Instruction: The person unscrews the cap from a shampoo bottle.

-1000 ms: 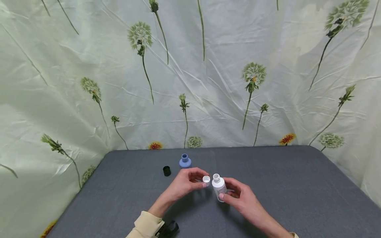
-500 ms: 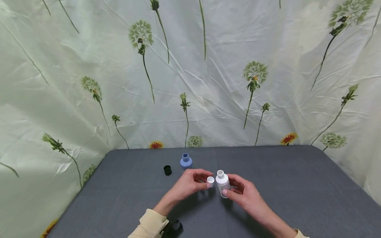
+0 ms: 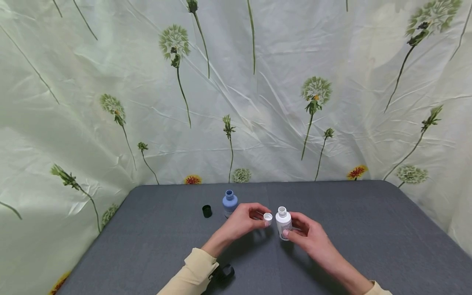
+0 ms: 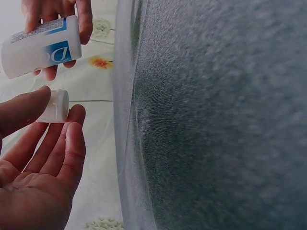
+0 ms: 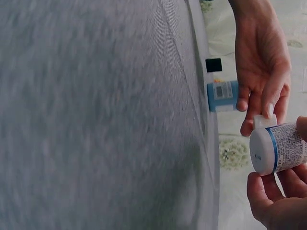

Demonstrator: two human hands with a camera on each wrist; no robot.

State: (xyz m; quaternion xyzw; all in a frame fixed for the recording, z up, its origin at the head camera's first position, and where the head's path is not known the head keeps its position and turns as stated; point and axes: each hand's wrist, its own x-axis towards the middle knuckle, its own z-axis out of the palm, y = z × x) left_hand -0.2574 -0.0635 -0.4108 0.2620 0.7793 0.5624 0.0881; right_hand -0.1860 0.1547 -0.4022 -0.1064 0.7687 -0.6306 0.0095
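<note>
My left hand (image 3: pixel 243 221) pinches a small white cap (image 3: pixel 268 218) between thumb and fingers, its hollow side facing up. Just to the right, my right hand (image 3: pixel 313 235) grips a white bottle (image 3: pixel 283 223) round its body. The bottle stands upright with its neck uncovered, held above the table. A narrow gap separates cap and bottle in the head view. In the left wrist view the bottle (image 4: pixel 43 48) shows a blue patch on its label. From the right wrist, small print covers the label of the bottle (image 5: pixel 285 146), and its base faces the camera.
On the grey table (image 3: pixel 166 246), an uncapped blue bottle (image 3: pixel 230 201) stands behind my left hand. A black cap (image 3: pixel 207 211) lies left of it. A flowered cloth (image 3: pixel 273 102) hangs behind the table. A black device (image 3: pixel 225 272) is at my left wrist.
Both hands have moved rightward and slightly away from me, carrying the white cap and the white bottle. More of the blue bottle shows now. The black cap stays in place.
</note>
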